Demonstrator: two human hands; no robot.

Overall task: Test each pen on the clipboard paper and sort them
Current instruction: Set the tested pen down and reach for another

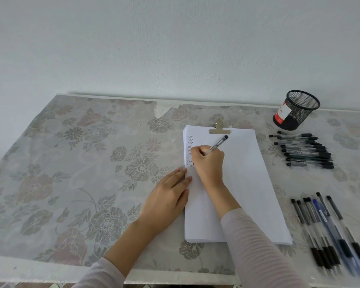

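Your worktop [71, 163] runs the full width of the view under a pale floral cloth, with its far edge against a plain wall. Right of centre lies the clipboard paper [247, 183], a white stack turned slightly askew.

Near the front right corner, a loose row of pens [328, 231] lies lengthwise, grips toward you, with one blue pen [323, 215] among the black ones. Further back, just right of the paper, a second bunch of black pens [306, 151] lies crosswise in a tight pile.

Of your hands, the left hand [166, 200] rests flat with straight fingers, its fingertips touching the paper's left edge. Your right hand [208, 163] is curled round the pen being tested [216, 144], whose capped end slants up and to the right.

A black mesh pen cup [297, 110] stands at the back right, well apart from the paper. A metal clip [219, 128] pinches the top edge of the stack. A short column of small written marks [190, 150] runs down the paper's upper left, and the pen tip meets the sheet at its lower end.
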